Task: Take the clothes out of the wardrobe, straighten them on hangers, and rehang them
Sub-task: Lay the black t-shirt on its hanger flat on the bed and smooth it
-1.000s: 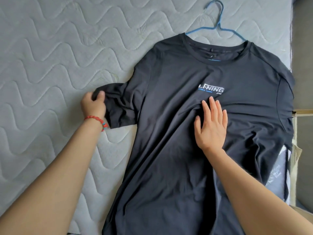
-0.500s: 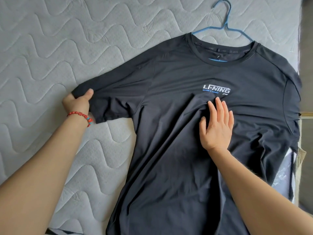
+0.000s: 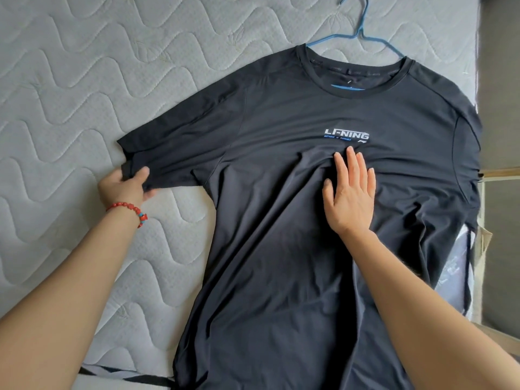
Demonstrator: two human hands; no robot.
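A dark navy T-shirt with a white chest logo lies face up on the quilted grey mattress. A blue wire hanger sits inside its neck, the hook pointing away from me. My left hand, with a red bead bracelet at the wrist, pinches the hem of the left sleeve, which is stretched out sideways. My right hand lies flat with straight fingers on the chest just below the logo, where the cloth bunches into folds. The shirt's right sleeve hangs over the mattress edge.
The mattress ends at the right, where a wooden frame and a pale plastic-wrapped item show beside it. A dark strap lies at the near edge. Bare mattress stretches to the left of the shirt.
My left hand has pulled the crumpled left sleeve outward to the left, so it now lies spread out. My right hand has stayed pressed on the chest.
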